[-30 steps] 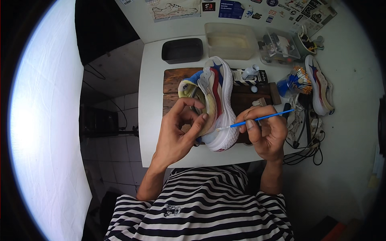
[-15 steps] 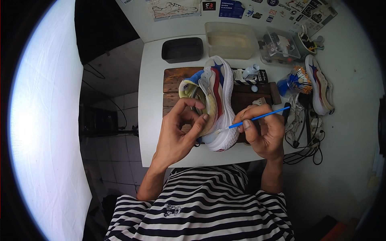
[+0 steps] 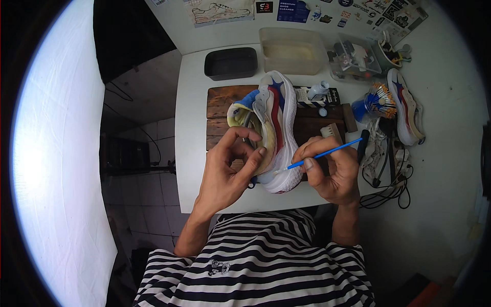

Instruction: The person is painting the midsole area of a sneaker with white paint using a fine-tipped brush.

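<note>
A white sneaker [image 3: 289, 110] with red and blue trim and a thick white sole lies on its side on a dark wooden board [image 3: 220, 94], its toe pointing away from me. My left hand [image 3: 227, 166] is closed on the sneaker's upper, thumb and fingers curled at the collar edge near the heel. Between the thumb and fingers of my right hand [image 3: 331, 171] is a thin blue paintbrush [image 3: 327, 153], its pale bristles at the white midsole near the heel. Beyond the right hand stand a small open bottle [image 3: 319, 90] and its round cap [image 3: 322, 111].
At the back sit a black tub [image 3: 231, 64], a clear plastic basin [image 3: 292, 51] and a box of small items [image 3: 355, 59]. To the right are a blue holder of brushes [image 3: 376, 104], the second sneaker [image 3: 405, 107] and tangled cables [image 3: 391, 197]. A scrub brush [image 3: 331, 132] lies behind my right hand.
My right hand has shifted slightly left and down, and the paintbrush tip has moved a little along the midsole. The left hand and the sneaker stay nearly in place.
</note>
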### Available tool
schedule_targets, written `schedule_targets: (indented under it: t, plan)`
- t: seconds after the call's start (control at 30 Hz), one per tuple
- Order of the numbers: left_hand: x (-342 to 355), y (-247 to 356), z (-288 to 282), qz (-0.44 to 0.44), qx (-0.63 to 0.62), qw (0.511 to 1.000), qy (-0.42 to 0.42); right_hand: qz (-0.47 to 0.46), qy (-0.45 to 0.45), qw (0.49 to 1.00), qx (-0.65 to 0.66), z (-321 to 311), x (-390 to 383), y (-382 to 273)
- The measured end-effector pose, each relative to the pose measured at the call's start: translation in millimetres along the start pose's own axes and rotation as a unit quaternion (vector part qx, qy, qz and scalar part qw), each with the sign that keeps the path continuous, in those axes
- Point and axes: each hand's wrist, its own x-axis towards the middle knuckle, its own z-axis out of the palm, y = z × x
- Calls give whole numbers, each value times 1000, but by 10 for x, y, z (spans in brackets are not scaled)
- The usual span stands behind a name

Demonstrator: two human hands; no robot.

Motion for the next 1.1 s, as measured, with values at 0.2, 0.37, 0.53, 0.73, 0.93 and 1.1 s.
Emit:
schedule_targets:
  t: [0.2, 0.37, 0.53, 0.73, 0.93, 1.1]
  plan:
    - [-17, 35, 15, -20, 5, 1000, 1, 22, -4, 1000, 22, 3, -15, -15]
    - [-47, 6, 9, -33, 18, 999, 16, 26, 89, 996, -17, -267, 126, -12]
    - [-127, -97, 37, -58, 27, 998, 21, 13, 188, 975, -114, -627, 345, 125]
    - [-160, -47, 48, -98, 48, 994, 0, 26, 177, 915, -362, -878, 734, 394]
    - [-198, -66, 104, -102, 128, 986, -26, 60, 112, 921, -368, -820, 881, 657]
    - [-138, -48, 53, -104, 154, 982, -17, 74, 97, 929, -349, -799, 842, 859]
